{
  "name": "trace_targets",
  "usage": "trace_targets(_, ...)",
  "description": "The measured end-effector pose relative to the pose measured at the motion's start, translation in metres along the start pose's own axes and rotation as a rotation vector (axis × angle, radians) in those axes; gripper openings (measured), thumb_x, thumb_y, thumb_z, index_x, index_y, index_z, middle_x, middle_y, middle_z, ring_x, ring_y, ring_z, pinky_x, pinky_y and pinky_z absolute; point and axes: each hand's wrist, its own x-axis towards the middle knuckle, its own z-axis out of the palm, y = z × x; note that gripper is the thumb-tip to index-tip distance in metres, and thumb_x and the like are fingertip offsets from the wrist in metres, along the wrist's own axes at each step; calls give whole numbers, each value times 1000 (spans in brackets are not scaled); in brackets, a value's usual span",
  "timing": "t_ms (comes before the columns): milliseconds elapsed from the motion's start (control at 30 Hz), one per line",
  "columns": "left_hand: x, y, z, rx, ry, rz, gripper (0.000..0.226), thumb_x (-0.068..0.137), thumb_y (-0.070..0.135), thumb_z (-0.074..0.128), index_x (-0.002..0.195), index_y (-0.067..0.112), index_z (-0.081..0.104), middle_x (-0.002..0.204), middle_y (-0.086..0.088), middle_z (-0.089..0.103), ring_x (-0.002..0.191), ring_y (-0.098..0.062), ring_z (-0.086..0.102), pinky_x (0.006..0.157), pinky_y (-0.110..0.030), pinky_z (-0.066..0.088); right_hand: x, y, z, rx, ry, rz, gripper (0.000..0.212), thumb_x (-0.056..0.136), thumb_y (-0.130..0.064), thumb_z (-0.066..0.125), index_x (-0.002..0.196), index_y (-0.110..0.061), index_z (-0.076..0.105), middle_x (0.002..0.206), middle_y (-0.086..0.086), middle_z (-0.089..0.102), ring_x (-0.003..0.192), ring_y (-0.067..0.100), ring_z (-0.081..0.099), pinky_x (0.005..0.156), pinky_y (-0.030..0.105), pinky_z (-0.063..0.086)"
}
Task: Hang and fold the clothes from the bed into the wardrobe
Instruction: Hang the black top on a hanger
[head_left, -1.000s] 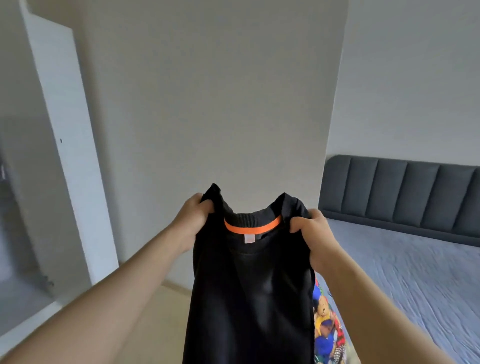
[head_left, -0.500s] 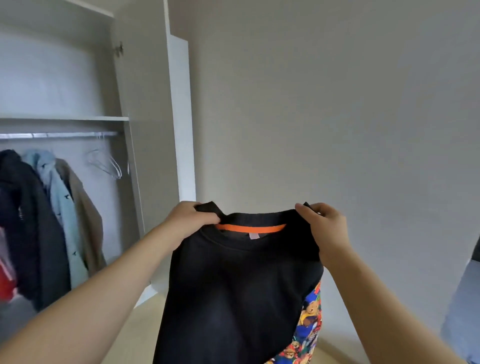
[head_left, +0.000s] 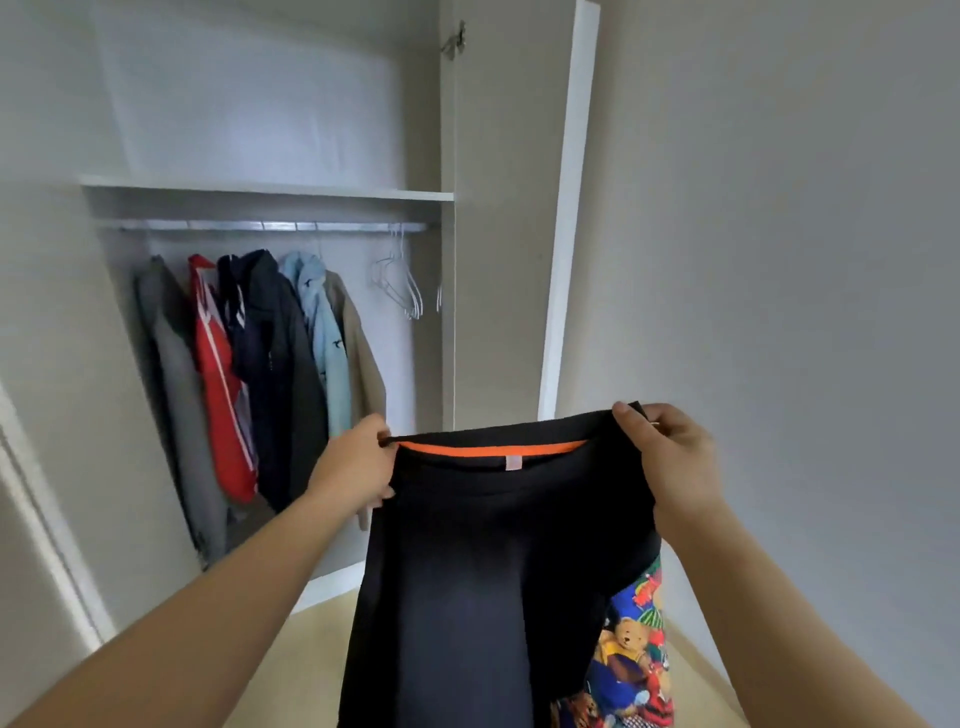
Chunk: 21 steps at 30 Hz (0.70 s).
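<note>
No legible text anywhere; small neck tag (head_left: 511, 462) on black garment (head_left: 488, 571) too blurred.

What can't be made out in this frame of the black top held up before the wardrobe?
Head view: black top, hem cut off by the bottom edge.
Head view: printed fabric, mostly hidden behind the top; whether it is a separate garment is unclear.
Head view: left hand and right hand, some fingers hidden behind the cloth.
Head view: empty hangers, thin and blurred; count unclear.
</note>
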Motion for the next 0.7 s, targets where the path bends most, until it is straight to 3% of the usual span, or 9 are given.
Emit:
trace_targets(133,30,-8,-2,-683,-115,-424,15,98,12,40,85,11,48,84,-16,57,72,-28,61,64,-41,51,41,29,36,20,-102,56,24,82,-20,70,61,-15,59,63,1,54,60,16,52,60,28,45)
trace_targets(233,67,-7,6,-1014,-76,-553,11,94,7,46,84,5,49,84,-12,52,74,-23,54,74,-39,46,87,54,58,43,-135,104,29,83,-18,69,58,-15,55,61,-1,53,60,17,51,57,27,44)
trace_targets(333,107,5,11,-1326,-95,-630,4,89,4,48,85,3,50,79,-8,47,69,-17,48,63,-31,42,137,72,81,81,-150,151,31,84,-19,68,57,-14,54,63,-2,55,63,18,53,58,28,45)
trace_targets(433,133,19,12,-1454,-85,-600,9,88,3,45,90,2,54,80,-9,58,74,-20,56,64,-31,44,176,90,107,99,-202,200,27,86,-20,65,62,-13,57,71,3,58,73,21,56,68,34,50)
trace_targets(533,161,27,17,-1463,-10,-555,13,89,7,45,86,3,58,64,-11,66,69,-22,60,56,-34,45,209,109,140,86,-307,258,20,88,-24,63,70,-15,61,79,5,62,82,22,61,77,38,53)
trace_targets(700,203,11,22,-1380,131,-553,13,88,15,50,83,7,60,53,-6,64,47,-19,64,42,-25,50,237,140,190,4,-431,275,12,91,-25,58,81,-19,61,82,5,61,82,18,61,67,27,50)
